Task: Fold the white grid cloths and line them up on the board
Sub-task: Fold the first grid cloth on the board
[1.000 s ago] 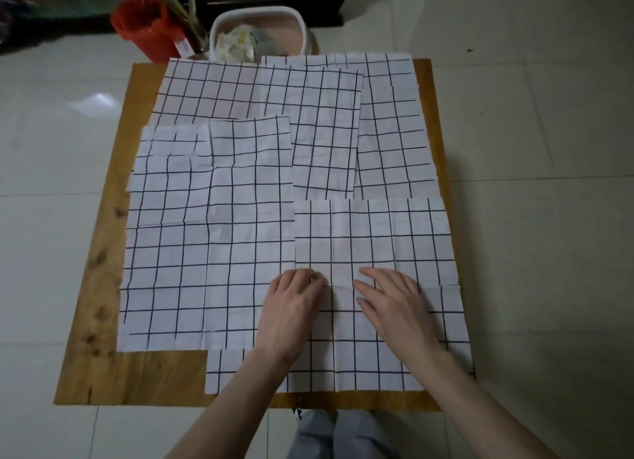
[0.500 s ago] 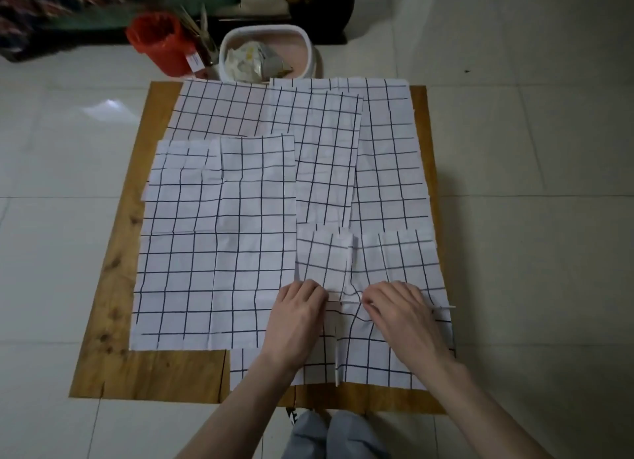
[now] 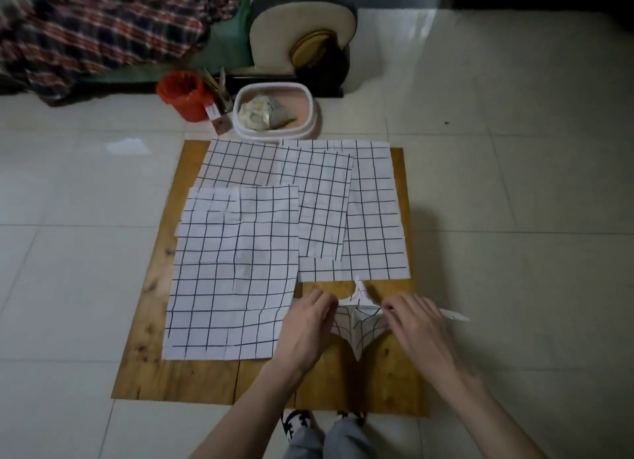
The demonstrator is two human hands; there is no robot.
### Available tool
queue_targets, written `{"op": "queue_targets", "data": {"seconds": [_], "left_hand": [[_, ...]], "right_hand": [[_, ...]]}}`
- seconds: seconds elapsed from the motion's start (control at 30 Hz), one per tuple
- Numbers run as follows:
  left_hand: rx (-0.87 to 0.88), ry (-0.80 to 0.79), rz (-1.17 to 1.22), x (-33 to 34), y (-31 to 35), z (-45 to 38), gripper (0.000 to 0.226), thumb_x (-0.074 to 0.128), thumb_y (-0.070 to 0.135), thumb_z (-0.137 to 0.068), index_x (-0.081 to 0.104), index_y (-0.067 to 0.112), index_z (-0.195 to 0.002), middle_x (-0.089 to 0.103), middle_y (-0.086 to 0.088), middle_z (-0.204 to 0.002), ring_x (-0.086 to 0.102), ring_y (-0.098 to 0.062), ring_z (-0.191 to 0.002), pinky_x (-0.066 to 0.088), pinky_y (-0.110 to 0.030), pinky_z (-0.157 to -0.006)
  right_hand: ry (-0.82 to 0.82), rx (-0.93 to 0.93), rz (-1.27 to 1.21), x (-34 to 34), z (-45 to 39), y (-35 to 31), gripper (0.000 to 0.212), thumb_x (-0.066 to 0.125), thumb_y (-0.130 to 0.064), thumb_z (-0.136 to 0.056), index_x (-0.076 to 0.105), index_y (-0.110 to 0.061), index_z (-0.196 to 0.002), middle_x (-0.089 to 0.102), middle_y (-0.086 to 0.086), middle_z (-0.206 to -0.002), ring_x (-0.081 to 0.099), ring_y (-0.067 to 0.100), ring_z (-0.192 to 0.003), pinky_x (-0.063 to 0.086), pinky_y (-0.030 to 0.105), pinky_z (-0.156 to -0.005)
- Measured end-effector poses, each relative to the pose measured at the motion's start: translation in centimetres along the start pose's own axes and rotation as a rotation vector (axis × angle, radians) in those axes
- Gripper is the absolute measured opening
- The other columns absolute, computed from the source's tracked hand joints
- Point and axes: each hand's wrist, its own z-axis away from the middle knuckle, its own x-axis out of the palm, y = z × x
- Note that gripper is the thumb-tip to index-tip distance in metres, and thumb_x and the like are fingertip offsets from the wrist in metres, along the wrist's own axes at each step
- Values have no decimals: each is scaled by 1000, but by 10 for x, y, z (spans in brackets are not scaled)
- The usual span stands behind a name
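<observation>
Near the front edge of the wooden board (image 3: 192, 379), toward its right corner, both hands lift one white grid cloth (image 3: 358, 326) clear of the wood. The left hand (image 3: 305, 324) pinches its left side and the right hand (image 3: 417, 324) pinches its right side, so the cloth sags between them in a bunched point. Left of it a large cloth (image 3: 233, 280) lies flat. Behind, two more cloths (image 3: 319, 197) overlap toward the far edge. Beyond the board stand a pink basin (image 3: 274, 134) and a red bucket (image 3: 183, 94) on the tiled floor.
</observation>
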Motion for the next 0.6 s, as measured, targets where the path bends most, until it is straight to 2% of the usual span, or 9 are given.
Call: {"op": "queue_targets", "data": {"seconds": [0.2, 0.3, 0.43, 0.53, 0.6], "left_hand": [[50, 66, 9, -40, 21, -25, 17, 62, 14, -100, 63, 25, -113, 64, 10, -107, 58, -6, -91, 54, -24, -76], [68, 101, -79, -63, 13, -39, 12, 66, 16, -99, 69, 21, -109, 69, 6, -104, 64, -13, -91, 55, -28, -73], [103, 157, -167, -93, 2, -50, 12, 74, 13, -94, 74, 17, -105, 75, 3, -96, 67, -15, -85, 56, -29, -70], [145, 185, -204, -111, -11, -55, 11, 70, 15, -96, 75, 16, -107, 76, 1, -97, 68, -19, -86, 59, -39, -69], [149, 207, -213, -119, -23, -54, 12, 69, 16, -97, 75, 14, -108, 76, 1, -97, 68, -19, -85, 59, -40, -68]], "right_hand": [[76, -28, 3, -59, -19, -2, 15, 65, -16, -95, 63, -18, -109, 64, -7, -99, 63, 9, -83, 56, 28, -76], [101, -91, 17, -79, -31, -3, 16, 67, -14, -93, 64, -15, -109, 65, -3, -99, 65, 12, -81, 56, 27, -72], [119, -153, 52, -91, -43, -3, 14, 69, -10, -94, 68, -10, -108, 65, -1, -99, 65, 13, -77, 53, 19, -71], [107, -196, 110, -88, -46, 2, 26, 73, -5, -93, 70, -6, -118, 66, 3, -103, 65, 16, -69, 60, 24, -59], [90, -260, 148, -83, -47, 8, 33, 77, -5, -90, 72, -4, -122, 67, 4, -105, 66, 17, -69, 63, 27, -58]]}}
